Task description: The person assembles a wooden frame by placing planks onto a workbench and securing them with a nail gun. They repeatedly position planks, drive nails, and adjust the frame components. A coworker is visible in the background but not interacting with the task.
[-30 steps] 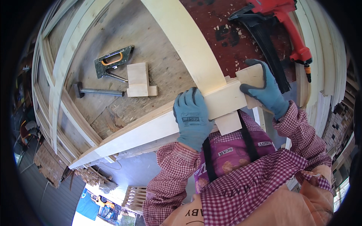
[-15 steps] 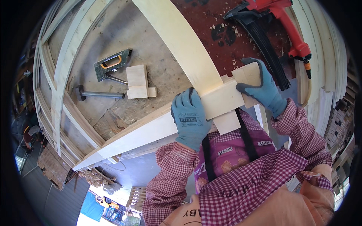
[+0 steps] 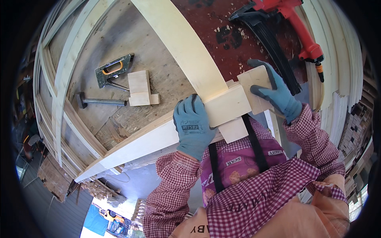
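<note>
My left hand [image 3: 193,129], in a blue work glove, is closed over the edge of a long pale wooden board [image 3: 139,139], at the left end of a short wooden piece [image 3: 228,106]. A wide, thin wooden strip [image 3: 184,49] runs up and away from that joint. My right hand [image 3: 279,95], also gloved, grips a small flat wooden block [image 3: 254,88] between thumb and fingers, beside the short piece's right end. Whether the block touches that end I cannot tell. Another small wood piece [image 3: 233,130] juts out below the joint, toward my apron.
A hand stapler [image 3: 113,69], a hammer [image 3: 103,101] and small wood blocks [image 3: 139,89] lie on the worktable left of the strip. A red nail gun [image 3: 303,33] lies at the far right, near stacked wooden strips [image 3: 337,59]. Curved wooden frame members [image 3: 65,71] stand at left.
The whole scene has shifted slightly left in the view. The block in my right hand has turned a little and shows more of its broad face. My left hand keeps its hold.
</note>
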Action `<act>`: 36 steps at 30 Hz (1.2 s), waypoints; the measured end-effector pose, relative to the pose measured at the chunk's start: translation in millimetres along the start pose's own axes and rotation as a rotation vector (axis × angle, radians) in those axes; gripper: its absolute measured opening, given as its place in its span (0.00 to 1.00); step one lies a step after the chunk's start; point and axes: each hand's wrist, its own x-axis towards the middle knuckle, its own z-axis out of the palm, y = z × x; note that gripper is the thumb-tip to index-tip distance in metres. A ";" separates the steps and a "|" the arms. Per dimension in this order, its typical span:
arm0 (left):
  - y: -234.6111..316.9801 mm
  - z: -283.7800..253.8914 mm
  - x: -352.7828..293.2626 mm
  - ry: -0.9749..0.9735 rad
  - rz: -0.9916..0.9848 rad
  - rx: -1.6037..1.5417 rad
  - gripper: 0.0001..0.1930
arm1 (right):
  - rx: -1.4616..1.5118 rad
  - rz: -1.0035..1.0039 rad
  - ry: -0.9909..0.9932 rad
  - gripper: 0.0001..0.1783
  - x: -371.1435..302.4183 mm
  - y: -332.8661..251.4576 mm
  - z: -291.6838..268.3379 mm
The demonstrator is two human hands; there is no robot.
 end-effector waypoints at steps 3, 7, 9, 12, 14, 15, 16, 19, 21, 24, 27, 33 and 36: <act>0.6 -0.9 0.9 -0.008 -0.006 -0.005 0.40 | 0.030 -0.006 0.006 0.36 -0.9 -1.4 0.4; -0.9 1.0 0.6 0.001 0.000 -0.005 0.40 | 0.064 -0.042 0.011 0.36 -1.7 0.6 0.4; -0.9 0.2 0.3 -0.008 -0.005 0.004 0.40 | 0.027 -0.059 0.009 0.36 -1.1 1.4 0.3; -0.2 0.4 1.8 -0.011 -0.007 0.020 0.40 | 0.026 -0.058 0.004 0.36 0.0 3.1 -0.1; 2.1 0.7 2.9 -0.016 -0.009 0.032 0.40 | 0.026 -0.033 0.002 0.36 -0.4 2.3 -0.4; 3.6 0.8 3.4 -0.021 -0.010 0.038 0.40 | 0.018 -0.013 0.004 0.36 -1.3 -0.3 -0.8; 3.8 0.4 3.8 -0.027 -0.011 0.044 0.40 | 0.009 0.007 0.005 0.36 -1.4 -1.7 -0.7; 2.0 -0.8 3.8 -0.062 -0.013 0.057 0.40 | 0.006 -0.012 -0.010 0.36 0.2 -0.5 0.3; 2.9 -1.6 4.0 -0.083 -0.031 0.018 0.37 | 0.009 -0.006 -0.015 0.36 -0.1 -0.9 0.0; 3.1 -1.4 4.1 -0.079 -0.021 0.039 0.38 | 0.023 -0.001 -0.013 0.35 -0.6 -0.1 0.6; 2.4 -0.6 3.9 -0.067 -0.007 0.052 0.39 | 0.035 0.037 -0.020 0.35 -1.8 -1.6 -0.3; 3.0 0.2 3.7 -0.077 -0.019 0.076 0.39 | 0.050 -0.022 -0.028 0.30 0.3 3.6 -1.3; 2.4 1.1 3.2 -0.092 -0.025 0.083 0.40 | 0.057 -0.006 -0.015 0.26 0.2 1.2 -0.5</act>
